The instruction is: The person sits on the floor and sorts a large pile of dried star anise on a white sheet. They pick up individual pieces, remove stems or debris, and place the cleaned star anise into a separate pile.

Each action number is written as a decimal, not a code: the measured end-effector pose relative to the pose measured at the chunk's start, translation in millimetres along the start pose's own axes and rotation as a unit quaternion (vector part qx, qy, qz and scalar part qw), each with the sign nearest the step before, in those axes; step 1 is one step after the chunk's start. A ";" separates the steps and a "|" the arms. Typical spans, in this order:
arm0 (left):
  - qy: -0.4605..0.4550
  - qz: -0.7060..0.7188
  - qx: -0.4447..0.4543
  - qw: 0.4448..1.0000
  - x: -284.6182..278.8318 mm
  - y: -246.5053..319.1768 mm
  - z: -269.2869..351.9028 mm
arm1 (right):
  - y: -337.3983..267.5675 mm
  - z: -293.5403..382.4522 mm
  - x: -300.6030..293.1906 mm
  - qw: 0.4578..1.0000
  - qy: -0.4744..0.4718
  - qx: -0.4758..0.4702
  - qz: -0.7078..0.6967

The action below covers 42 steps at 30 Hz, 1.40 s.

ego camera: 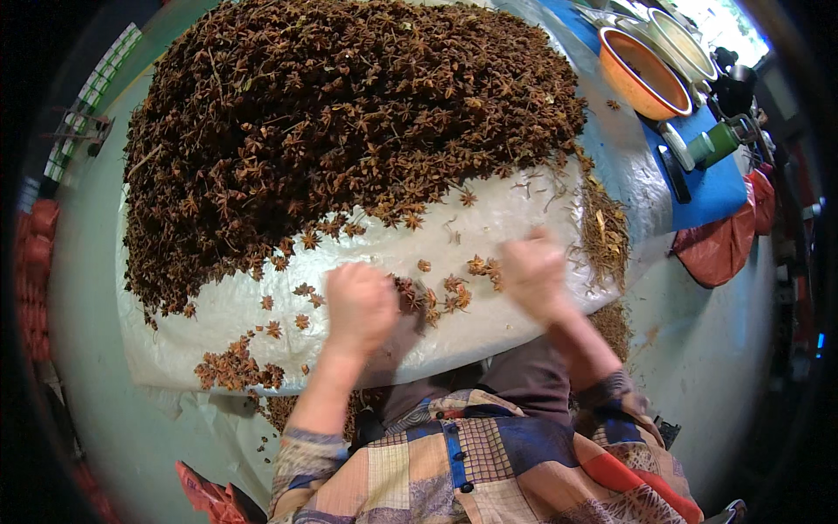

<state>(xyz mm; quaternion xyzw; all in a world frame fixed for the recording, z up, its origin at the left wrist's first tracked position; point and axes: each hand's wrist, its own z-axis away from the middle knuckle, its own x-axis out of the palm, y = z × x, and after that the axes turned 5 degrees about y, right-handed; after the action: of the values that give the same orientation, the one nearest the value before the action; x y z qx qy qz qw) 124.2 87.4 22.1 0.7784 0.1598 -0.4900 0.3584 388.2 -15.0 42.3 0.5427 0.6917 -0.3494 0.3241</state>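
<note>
Curled and blurred by motion, my left hand (361, 302) is over the white plastic sheet (242, 302), just left of a small cluster of star anise (411, 296). My right hand (535, 272), also curled and blurred, is farther right, close to a few star anise pods (483, 266). Whether either hand grips anything cannot be made out. Beyond both hands rises a large heap of dried star anise (353, 111). More pods (239, 367) lie by the near left edge of the sheet.
Stems and debris (603, 229) are piled along the sheet's right edge. At the upper right, an orange basin (645, 75), a green bottle-like object (719, 144) and a dark-handled tool (674, 173) rest on a blue surface (710, 200). Red plastic bags (717, 245) hang beside it.
</note>
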 end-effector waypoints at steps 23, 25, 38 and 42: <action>0.114 0.435 -0.128 0.884 63.0 -20.3 -1.8 | -29.6 -23.8 98.4 0.940 -0.075 0.059 -0.327; 0.110 0.481 -0.163 0.854 60.4 -13.6 7.8 | -41.8 -20.8 93.7 0.919 -0.141 0.123 -0.347; 0.097 0.084 -0.003 0.992 20.5 -51.3 63.7 | -46.3 21.0 57.0 0.979 -0.166 0.120 -0.010; 0.064 0.043 -0.004 0.997 29.6 -56.6 72.9 | -82.5 39.0 67.0 0.991 -0.029 0.067 -0.112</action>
<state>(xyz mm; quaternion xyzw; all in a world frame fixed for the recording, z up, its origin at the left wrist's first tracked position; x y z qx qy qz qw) 56.9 71.5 -45.7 0.8125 0.1512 -0.4231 0.3715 296.8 -26.2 -23.6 0.4721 0.7132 -0.4447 0.2658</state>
